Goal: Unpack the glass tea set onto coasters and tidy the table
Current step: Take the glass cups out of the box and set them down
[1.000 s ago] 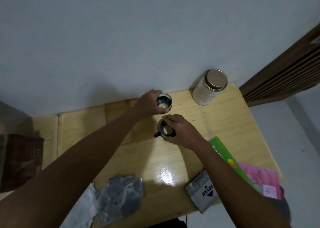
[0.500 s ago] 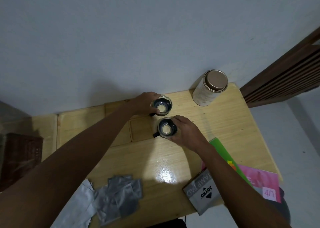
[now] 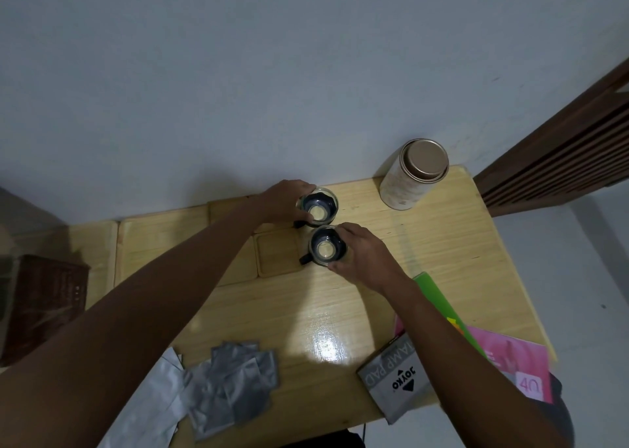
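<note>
Two small glass cups with dark handles stand close together at the back of the wooden table (image 3: 442,263). My left hand (image 3: 284,200) grips the far cup (image 3: 319,206) from its left side. My right hand (image 3: 366,258) grips the near cup (image 3: 326,246) from its right side, its black handle pointing left. A square wooden coaster (image 3: 275,253) lies bare just left of the near cup. More wooden coasters or trays (image 3: 163,240) lie side by side further left; whether the cups rest on coasters is hidden.
A white canister with a bronze lid (image 3: 413,175) stands at the back right corner. Crumpled silver wrappers (image 3: 231,386) lie at the front left. A grey stamp pad box (image 3: 396,383), a green booklet (image 3: 439,297) and pink paper (image 3: 517,359) lie front right. A brown box (image 3: 44,297) sits far left.
Both hands have shifted on the cups so that their open tops now show. The near cup has moved slightly toward the far cup.
</note>
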